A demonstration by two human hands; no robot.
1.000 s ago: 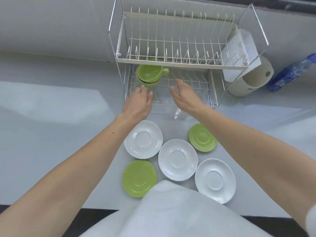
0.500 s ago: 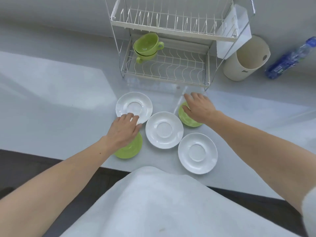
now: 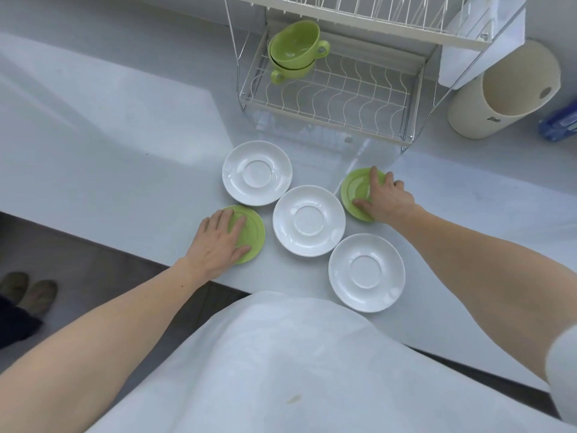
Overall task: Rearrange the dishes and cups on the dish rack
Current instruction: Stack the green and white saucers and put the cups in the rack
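Note:
Two green cups sit stacked at the left of the lower shelf of the wire dish rack. On the counter in front lie three white saucers and two green ones. My left hand lies flat on the left green saucer, fingers spread over its rim. My right hand grips the right green saucer, thumb on one edge and fingers on the far edge. Both green saucers rest on the counter.
A cream cylindrical container stands to the right of the rack, with a blue bottle beyond it. The rack's upper shelf holds nothing visible. The counter's front edge runs just below the saucers. Feet in slippers show at the lower left.
Both hands left the rack's lower shelf and came down to the counter. Each now rests on a green saucer. The view has tilted downward.

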